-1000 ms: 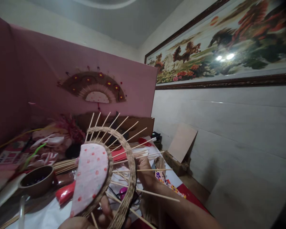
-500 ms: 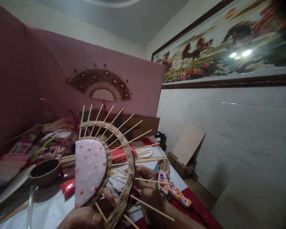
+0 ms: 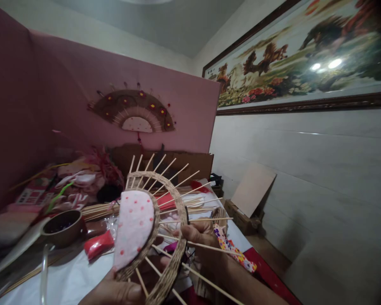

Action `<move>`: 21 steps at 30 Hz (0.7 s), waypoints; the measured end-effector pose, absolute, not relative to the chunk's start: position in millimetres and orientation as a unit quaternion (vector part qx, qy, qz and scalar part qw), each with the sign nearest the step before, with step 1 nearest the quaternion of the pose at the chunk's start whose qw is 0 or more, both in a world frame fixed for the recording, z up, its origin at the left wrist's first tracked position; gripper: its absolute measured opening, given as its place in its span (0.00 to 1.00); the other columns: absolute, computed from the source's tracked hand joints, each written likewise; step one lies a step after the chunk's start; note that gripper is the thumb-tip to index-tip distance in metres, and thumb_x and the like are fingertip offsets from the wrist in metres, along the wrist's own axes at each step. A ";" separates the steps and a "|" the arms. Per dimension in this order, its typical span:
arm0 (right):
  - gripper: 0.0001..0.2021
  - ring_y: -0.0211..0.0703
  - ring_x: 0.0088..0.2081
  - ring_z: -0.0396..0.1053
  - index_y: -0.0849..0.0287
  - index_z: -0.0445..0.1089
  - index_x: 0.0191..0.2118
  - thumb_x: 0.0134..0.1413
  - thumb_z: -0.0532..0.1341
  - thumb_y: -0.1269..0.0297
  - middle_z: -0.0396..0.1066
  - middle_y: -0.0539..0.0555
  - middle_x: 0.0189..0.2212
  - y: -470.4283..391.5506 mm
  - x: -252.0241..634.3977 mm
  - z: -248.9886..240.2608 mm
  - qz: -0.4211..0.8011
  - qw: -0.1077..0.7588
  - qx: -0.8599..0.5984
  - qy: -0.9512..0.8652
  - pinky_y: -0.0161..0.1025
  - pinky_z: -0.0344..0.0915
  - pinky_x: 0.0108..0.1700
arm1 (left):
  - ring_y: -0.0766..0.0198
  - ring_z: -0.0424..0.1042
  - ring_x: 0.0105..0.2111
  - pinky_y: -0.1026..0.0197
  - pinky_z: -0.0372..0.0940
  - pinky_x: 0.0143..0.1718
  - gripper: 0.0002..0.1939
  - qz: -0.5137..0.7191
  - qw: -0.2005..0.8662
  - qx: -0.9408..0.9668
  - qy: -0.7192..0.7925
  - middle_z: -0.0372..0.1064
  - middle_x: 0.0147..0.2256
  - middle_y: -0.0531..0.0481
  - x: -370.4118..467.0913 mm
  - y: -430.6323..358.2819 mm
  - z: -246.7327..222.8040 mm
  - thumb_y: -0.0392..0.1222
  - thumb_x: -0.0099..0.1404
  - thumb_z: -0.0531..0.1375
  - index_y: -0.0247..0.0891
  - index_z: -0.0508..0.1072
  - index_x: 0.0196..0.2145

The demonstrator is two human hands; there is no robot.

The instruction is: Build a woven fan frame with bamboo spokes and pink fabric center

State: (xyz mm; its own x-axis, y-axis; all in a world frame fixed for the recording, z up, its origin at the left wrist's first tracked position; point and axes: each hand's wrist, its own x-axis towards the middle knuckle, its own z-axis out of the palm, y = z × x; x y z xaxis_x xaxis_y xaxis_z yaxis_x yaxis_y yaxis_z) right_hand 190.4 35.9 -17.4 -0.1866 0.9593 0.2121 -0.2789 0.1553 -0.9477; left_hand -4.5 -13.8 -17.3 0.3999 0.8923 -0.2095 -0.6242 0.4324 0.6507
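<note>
A half-made fan (image 3: 136,224) is held up over the table, tilted on its side. Its half-round centre is white cloth with red dots, edged in brown braided cord. Thin wooden sticks (image 3: 203,220) fan out from it, and a wide arc of braided cord (image 3: 174,195) crosses them. My left hand (image 3: 119,290) grips the lower end near the cloth centre, thumb in front and some fingers behind. On the outer edge of the cord arc, my right hand (image 3: 198,237) closes with its thumb and fingers. Part of its palm is in shadow.
A finished fan (image 3: 136,106) hangs on the pink board. On the table lie a brown bowl (image 3: 63,226), a red packet (image 3: 98,245), bundled sticks (image 3: 97,211) and a flowered cloth piece (image 3: 235,250). A cardboard box (image 3: 241,218) stands beyond the right edge.
The half-made fan has shifted right and slightly down, with both hands on it. My right thumb and fingers have come onto the cord arc's outer edge. More of the red packet shows.
</note>
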 end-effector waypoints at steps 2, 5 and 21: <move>0.19 0.36 0.20 0.59 0.63 0.78 0.24 0.38 0.67 0.48 0.65 0.51 0.14 39.9 193.3 -18.4 0.552 0.556 -0.327 -0.528 0.36 0.57 0.25 | 0.42 0.72 0.43 0.47 0.66 0.47 0.44 0.495 0.795 0.233 0.262 0.78 0.38 0.44 -4.6 -10.3 -15.9 0.25 0.39 0.66 0.41 0.64 0.56; 0.18 0.32 0.17 0.52 0.63 0.77 0.23 0.39 0.66 0.49 0.59 0.48 0.11 45.4 197.8 -20.2 0.551 0.567 -0.323 -0.521 0.34 0.53 0.23 | 0.48 0.70 0.48 0.50 0.63 0.51 0.36 0.546 0.779 0.217 0.219 0.76 0.42 0.46 -6.2 -8.4 -6.9 0.32 0.52 0.63 0.47 0.62 0.57; 0.18 0.32 0.16 0.53 0.63 0.79 0.28 0.46 0.62 0.51 0.61 0.49 0.12 40.3 196.8 -16.9 0.513 0.384 -0.286 -0.712 0.32 0.49 0.20 | 0.51 0.77 0.23 0.53 0.74 0.27 0.03 0.575 0.677 0.203 0.413 0.77 0.23 0.41 -23.3 2.0 -0.7 0.28 0.53 0.61 0.29 0.74 0.29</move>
